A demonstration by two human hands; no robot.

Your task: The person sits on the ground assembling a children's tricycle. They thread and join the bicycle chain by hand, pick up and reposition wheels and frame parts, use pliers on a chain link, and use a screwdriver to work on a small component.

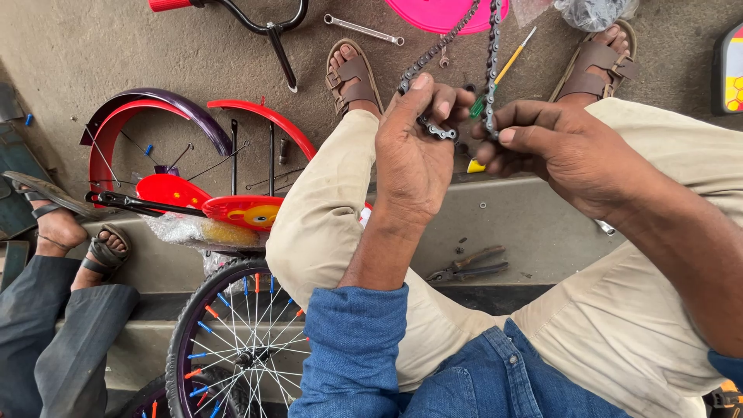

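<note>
Landmark for all positions: dark steel roller bicycle chain (489, 70), hanging in two strands between the person's hands above the knees.

- Far left of the chain, on the concrete floor: curved purple and red metal mudguards (155, 116); a second person's sandalled feet (77, 236) sit below them.
- Lower left of the chain: small spoked bicycle wheel with black tyre and coloured spoke beads (240, 340).
- Upper left of the chain: silver open-ended spanner (362, 29).
- Left hand (410, 155): closed in a pinch on the chain's lower loop, thumb and fingertips gripping the links.
- The chain itself: judged moderately heavy for its size, limp along its length yet rigid sideways, likely oily and slippery. Best taken hold of by the flat side plates close to the end links, as both hands do.
- Directly below the chain, on the grey step: dark metal pliers (468, 267).
- Touching the chain at right: thin yellow-and-green-handled tool (503, 66).
- Right hand (557, 147): fingers curled around the right strand, clasping it together with the tool.
- Above the chain: bright pink plastic disc (441, 14).
</note>
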